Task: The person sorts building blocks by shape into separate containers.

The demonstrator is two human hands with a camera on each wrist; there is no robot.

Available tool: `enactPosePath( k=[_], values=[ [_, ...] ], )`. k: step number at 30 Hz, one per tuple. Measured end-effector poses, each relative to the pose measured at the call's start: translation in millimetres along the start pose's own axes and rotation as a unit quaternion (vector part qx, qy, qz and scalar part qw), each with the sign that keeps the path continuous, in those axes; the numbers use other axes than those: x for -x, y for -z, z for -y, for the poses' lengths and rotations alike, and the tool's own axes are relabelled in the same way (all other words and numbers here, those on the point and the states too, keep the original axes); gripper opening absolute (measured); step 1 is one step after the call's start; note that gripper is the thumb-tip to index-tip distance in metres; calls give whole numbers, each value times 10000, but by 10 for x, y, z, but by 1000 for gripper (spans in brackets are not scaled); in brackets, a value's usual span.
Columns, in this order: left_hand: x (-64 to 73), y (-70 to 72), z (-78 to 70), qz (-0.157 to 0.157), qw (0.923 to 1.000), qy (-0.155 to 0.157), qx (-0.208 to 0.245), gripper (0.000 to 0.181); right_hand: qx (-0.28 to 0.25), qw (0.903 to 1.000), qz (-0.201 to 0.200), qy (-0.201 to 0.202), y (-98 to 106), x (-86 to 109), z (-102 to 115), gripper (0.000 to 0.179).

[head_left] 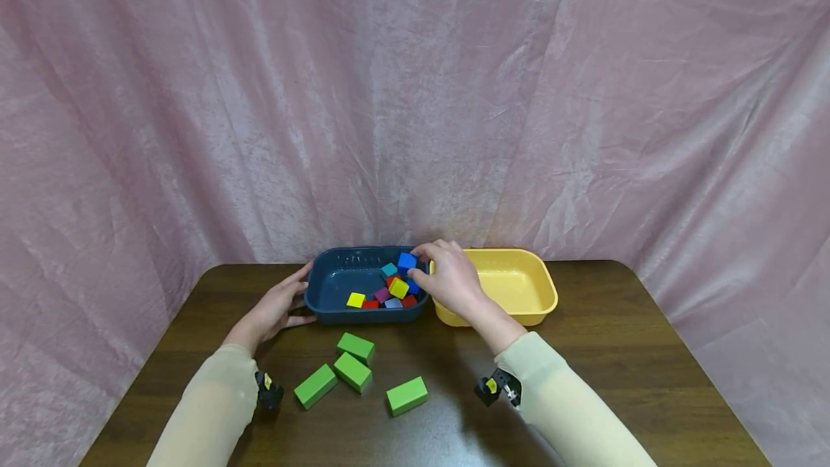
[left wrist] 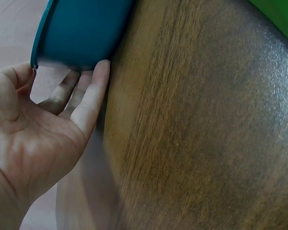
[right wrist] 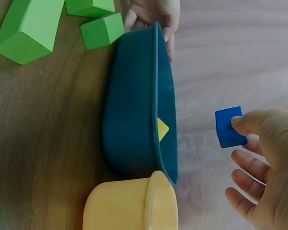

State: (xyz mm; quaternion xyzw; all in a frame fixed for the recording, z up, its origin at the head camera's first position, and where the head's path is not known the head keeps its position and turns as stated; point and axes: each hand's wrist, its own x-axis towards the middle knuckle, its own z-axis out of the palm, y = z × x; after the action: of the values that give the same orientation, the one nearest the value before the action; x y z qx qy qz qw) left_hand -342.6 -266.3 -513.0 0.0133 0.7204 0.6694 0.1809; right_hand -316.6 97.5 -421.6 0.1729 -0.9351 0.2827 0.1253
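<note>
My right hand pinches a blue cube between thumb and fingertip. It hangs above the right end of the dark blue bin, and the other fingers are spread loosely. In that bin lie several small cubes, among them a yellow cube, a teal cube and a purple cube. At the bin's left end is my left hand, with its fingertips against the outer wall and rim. Its palm stays apart from the bin.
Right beside the dark bin stands a yellow bin, with no blocks visible inside. Several green blocks lie on the wooden table in front, one green block apart from the others. A pink curtain hangs behind the table.
</note>
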Motion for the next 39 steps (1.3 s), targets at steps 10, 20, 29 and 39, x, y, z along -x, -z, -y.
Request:
enactPosePath(
  k=[10, 20, 29, 39],
  values=[
    [0, -1, -11, 4, 10000, 8, -23, 57, 160, 9998, 92, -5, -71, -8, -21, 31],
    [-2, -2, -3, -15, 10000, 33, -10, 58, 403, 9989, 256, -31, -162, -30, -47, 31],
    [-9, -17, 3, -15, 10000, 22, 1, 58, 461, 9984, 322, -110, -206, -37, -65, 43],
    [-15, -21, -16, -58, 10000, 50, -5, 58, 355, 9988, 317, -135, -174, -22, -98, 43]
  ],
)
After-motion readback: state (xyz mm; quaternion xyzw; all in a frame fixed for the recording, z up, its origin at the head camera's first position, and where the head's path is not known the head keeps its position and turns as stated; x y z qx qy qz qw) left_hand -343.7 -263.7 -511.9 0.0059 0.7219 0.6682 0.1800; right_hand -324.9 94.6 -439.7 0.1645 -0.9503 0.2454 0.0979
